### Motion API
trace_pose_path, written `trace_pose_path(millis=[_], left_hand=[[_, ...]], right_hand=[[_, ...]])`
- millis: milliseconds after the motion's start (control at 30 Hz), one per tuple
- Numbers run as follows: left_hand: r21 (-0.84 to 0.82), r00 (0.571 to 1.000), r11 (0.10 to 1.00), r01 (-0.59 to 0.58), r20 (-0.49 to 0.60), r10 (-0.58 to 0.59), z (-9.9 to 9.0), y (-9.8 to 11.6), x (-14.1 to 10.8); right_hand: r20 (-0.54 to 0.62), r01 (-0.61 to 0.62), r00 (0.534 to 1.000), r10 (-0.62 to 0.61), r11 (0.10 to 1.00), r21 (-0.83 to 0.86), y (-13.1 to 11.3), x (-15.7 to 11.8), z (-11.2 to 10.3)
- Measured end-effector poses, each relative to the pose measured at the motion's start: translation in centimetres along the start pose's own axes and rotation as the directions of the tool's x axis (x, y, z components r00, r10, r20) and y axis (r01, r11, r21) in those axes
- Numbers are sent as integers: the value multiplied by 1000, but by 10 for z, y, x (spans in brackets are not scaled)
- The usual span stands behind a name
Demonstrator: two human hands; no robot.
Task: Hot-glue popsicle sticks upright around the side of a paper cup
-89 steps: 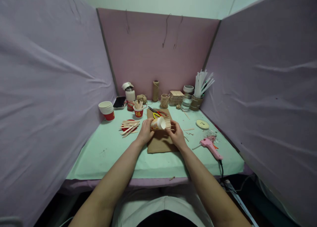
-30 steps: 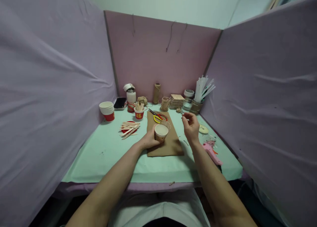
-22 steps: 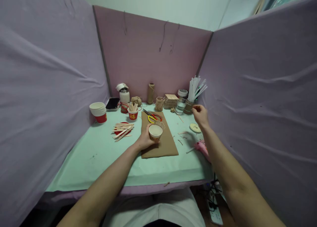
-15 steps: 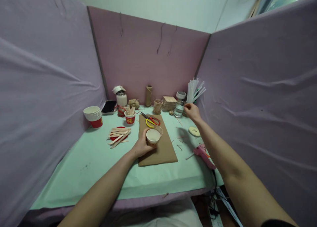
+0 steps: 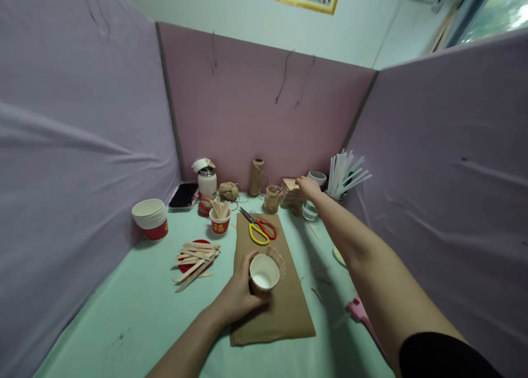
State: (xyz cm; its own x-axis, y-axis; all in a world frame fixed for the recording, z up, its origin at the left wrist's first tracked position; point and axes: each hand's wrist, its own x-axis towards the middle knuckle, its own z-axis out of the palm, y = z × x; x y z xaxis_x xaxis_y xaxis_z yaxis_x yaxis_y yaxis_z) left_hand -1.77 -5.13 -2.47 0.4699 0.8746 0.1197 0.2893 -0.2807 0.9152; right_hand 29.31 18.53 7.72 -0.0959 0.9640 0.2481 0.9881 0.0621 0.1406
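My left hand (image 5: 243, 292) is wrapped round a pale paper cup (image 5: 264, 272) above the brown cardboard (image 5: 284, 317). The cup has a lacy woven piece on its right side. My right hand (image 5: 308, 187) reaches over the back of the table, at the stack of square wooden pieces (image 5: 292, 195). Its fingers point left and look bent; whether they hold anything is too small to tell. Just below that wrist stands a glass of clear liquid (image 5: 309, 210). Scissors (image 5: 259, 225) with yellow and red handles lie on the cardboard, beyond the cup.
Stacked paper cups (image 5: 150, 219) stand at left, near wooden sticks (image 5: 198, 261) and a red cup of sticks (image 5: 220, 224). Twine (image 5: 228, 191), a jar (image 5: 207, 182) and a brown roll (image 5: 256, 177) line the back. White sticks (image 5: 344, 174) and a pink glue gun (image 5: 359, 312) are at right.
My right hand has moved left, from beside the glass to the wooden stack. The view has shifted, with the table closer and more of the wall picture showing. My left hand still holds the cup.
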Motion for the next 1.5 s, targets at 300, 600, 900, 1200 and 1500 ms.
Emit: trace_pose_path(millis=[300,600,900,1200,1500], left_hand=[[54,996,996,69,61,-72,-3,1,1],[43,988,991,125,80,-129,-6,1,1],[30,983,987,158,92,-160,-9,7,-1],[72,993,995,68,86,-74,-9,3,2],[36,995,997,66,-74,-64,-6,2,12]], right_hand=[[124,117,986,-109,992,-56,16,35,3],[131,211,970,-205,977,-28,13,46,7],[112,190,976,-187,982,-21,19,49,5],[-29,43,999,-42,999,24,7,31,7],[-315,-21,941,127,948,319,-3,-18,-29]])
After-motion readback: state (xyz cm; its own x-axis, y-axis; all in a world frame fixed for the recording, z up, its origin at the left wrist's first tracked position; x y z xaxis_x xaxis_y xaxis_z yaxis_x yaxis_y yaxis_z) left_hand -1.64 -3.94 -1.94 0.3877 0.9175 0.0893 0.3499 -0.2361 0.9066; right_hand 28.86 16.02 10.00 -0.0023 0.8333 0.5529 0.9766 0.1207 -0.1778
